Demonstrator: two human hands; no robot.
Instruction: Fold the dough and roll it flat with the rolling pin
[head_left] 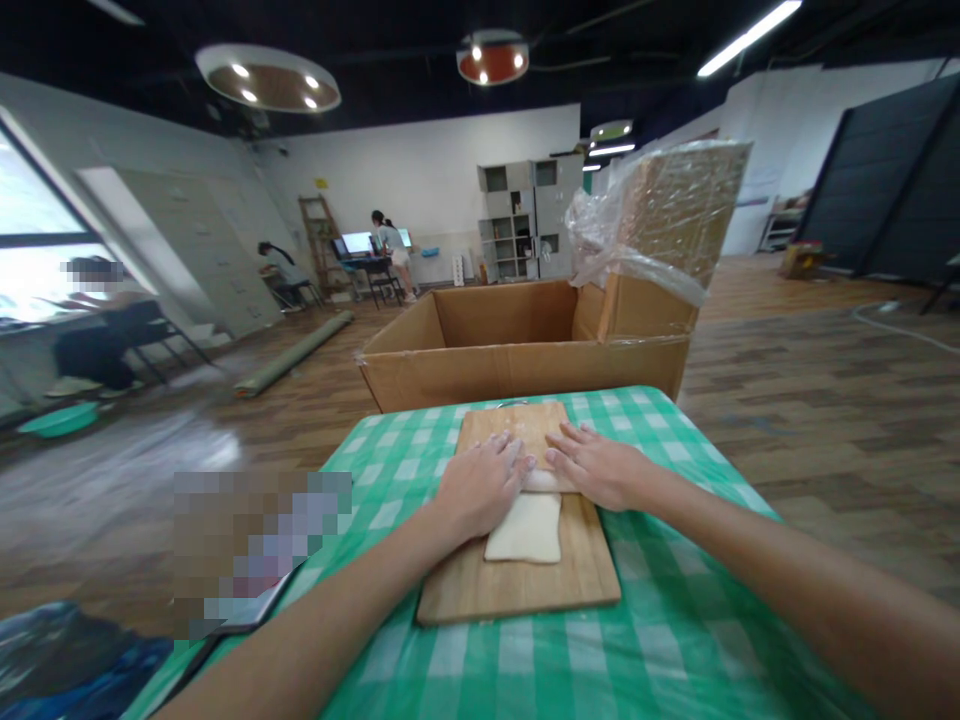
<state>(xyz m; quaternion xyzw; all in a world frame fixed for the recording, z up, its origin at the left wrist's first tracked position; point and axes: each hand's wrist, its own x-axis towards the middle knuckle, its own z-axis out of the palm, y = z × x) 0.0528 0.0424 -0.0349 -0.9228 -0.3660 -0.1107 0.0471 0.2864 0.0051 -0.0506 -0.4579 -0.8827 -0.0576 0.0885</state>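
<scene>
Grip: L hand (pixel 486 482) & R hand (pixel 598 466) flat, fingers spread, at pale cylinder (pixel 541 482) mid tan rectangular wooden board (pixel 517 597); flat cream dough sheet (pixel 527 530) on board's near half; prob. rolling, next needs even pressure.

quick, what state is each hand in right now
Left hand: open, palm down, over the left end of the pale roll.
Right hand: open, palm down, over its right end.

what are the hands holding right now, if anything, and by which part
No closed grip shows: the left hand and right hand lie open at opposite ends of a pale roll, beyond the flat dough.
</scene>
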